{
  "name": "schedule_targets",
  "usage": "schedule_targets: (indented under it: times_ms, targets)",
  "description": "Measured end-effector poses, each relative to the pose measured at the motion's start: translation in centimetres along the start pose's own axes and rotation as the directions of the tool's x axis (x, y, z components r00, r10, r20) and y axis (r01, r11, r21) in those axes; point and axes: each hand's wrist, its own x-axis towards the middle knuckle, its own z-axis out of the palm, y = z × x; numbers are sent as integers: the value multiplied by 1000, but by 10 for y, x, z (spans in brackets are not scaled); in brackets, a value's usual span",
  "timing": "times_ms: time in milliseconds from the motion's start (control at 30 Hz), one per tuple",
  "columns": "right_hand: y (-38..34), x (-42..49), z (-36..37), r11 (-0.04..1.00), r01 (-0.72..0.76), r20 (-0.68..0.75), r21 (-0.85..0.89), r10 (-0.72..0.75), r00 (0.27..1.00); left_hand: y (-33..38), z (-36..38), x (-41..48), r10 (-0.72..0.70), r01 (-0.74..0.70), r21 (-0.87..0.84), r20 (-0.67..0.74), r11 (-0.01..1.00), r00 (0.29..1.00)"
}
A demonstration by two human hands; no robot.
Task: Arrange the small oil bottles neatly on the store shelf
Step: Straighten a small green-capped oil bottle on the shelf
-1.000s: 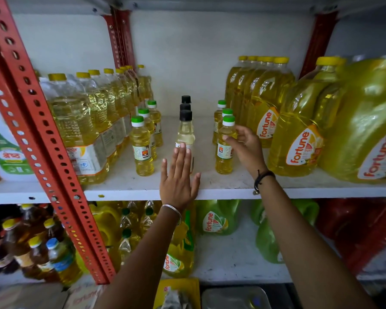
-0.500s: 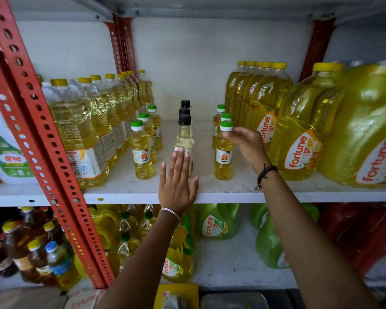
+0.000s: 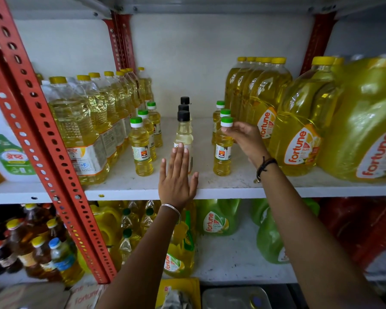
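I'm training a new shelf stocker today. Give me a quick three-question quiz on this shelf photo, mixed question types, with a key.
1. True or false: the right hand grips the front green-capped bottle near its cap.
2. Multiple choice: the middle row of small bottles has caps that are A) green B) black C) yellow.
3. Fill in: the left hand lies flat, fingers spread, in front of the ____-capped row.

Key: 1 true; 2 B; 3 black.

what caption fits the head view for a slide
Right hand grips the neck of a green-capped oil bottle on the shelf while the left hand lies flat before a black-capped bottle.
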Motion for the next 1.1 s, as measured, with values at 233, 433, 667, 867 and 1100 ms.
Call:
schedule_targets:
  times_ms: [233, 433, 667, 867, 1100]
  targets:
    - [-8, -3, -9, 999, 13, 108, -31, -10, 994, 0, 0, 1, -6, 6, 12, 6, 1000, 1000]
    - [-13, -12, -14, 999, 18, 116, -33, -14, 993, 1, -2, 1, -9, 8, 17, 24, 1000, 1000]
    - [-15, -23, -22, 1000, 14, 149, -8, -13, 989, 3, -5, 1, -21, 20, 15, 62, 1000, 998]
    - [-19, -31, -29, 1000, 22, 177, 14, -24, 984, 4, -8, 2, -29, 27, 28, 76, 999, 997]
    - [-20, -35, -35, 998, 5, 191, 60, -16, 981, 5, -9, 2, -34, 32, 30, 84, 999, 996]
